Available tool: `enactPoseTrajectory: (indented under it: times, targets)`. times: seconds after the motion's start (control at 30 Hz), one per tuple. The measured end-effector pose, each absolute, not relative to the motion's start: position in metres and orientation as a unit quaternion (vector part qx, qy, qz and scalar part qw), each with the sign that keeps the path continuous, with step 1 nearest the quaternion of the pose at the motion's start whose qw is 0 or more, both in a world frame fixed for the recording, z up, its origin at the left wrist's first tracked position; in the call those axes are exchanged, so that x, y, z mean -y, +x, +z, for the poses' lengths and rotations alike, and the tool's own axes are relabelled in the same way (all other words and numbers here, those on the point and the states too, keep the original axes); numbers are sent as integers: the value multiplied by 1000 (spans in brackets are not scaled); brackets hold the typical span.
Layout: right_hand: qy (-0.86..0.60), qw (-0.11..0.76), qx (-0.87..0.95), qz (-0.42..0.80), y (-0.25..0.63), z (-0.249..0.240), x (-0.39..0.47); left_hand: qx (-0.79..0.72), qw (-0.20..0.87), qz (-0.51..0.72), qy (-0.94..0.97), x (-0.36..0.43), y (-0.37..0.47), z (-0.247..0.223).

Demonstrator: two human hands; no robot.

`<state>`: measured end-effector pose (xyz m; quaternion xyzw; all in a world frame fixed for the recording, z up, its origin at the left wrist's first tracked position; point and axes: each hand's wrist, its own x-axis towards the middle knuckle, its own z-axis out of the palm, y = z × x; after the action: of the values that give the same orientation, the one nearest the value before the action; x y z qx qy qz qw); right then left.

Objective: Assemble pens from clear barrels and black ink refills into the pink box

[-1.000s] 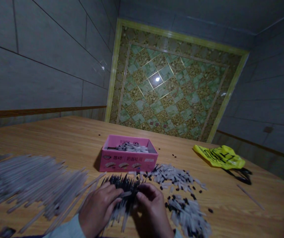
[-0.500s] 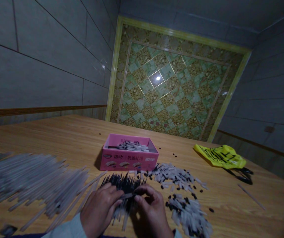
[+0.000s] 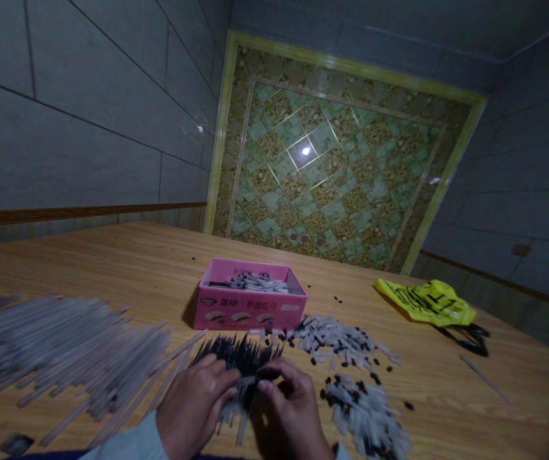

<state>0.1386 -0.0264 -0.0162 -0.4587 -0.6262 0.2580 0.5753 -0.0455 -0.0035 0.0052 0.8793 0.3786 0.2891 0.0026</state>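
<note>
My left hand [image 3: 196,399] pinches one end of a small grey tube-like piece [image 3: 244,381]. The fingers of my right hand [image 3: 291,402] close on its dark right end, so the piece spans both hands. Just beyond and beneath them lies a dense bunch of thin black pointed pieces [image 3: 240,350] with pale lower ends. Behind that bunch stands an open pink box [image 3: 250,314], partly filled with short white-and-black pieces [image 3: 258,283]. Two loose heaps, a farther heap [image 3: 336,338] and a nearer heap [image 3: 368,412], hold short translucent pieces and black bits to the right.
Many long translucent tubes [image 3: 54,345] are spread over the left of the wooden table [image 3: 126,255]. A yellow bag [image 3: 428,303] with black handles [image 3: 466,338] rests at the right, near a single thin stick [image 3: 488,382]. Tiled walls surround the table.
Both hands keep almost the same pose, with only slight finger movement around the small grey tube-like piece. Everything on the table stays in place.
</note>
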Motion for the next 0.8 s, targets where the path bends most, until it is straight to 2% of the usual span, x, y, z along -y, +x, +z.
enactPoseTrajectory:
  times: [0.37,0.57,0.8]
  targets:
    - [-547,498,642,203,140,-18,29,-396,4,232,888,5,-44,8]
    - [-511,508,664,199,140,-12,33,-410,10,233,882,7,-46,11]
    - [-551,453,686,146,141,-16,32,-398,9,228,889,6,-44,12]
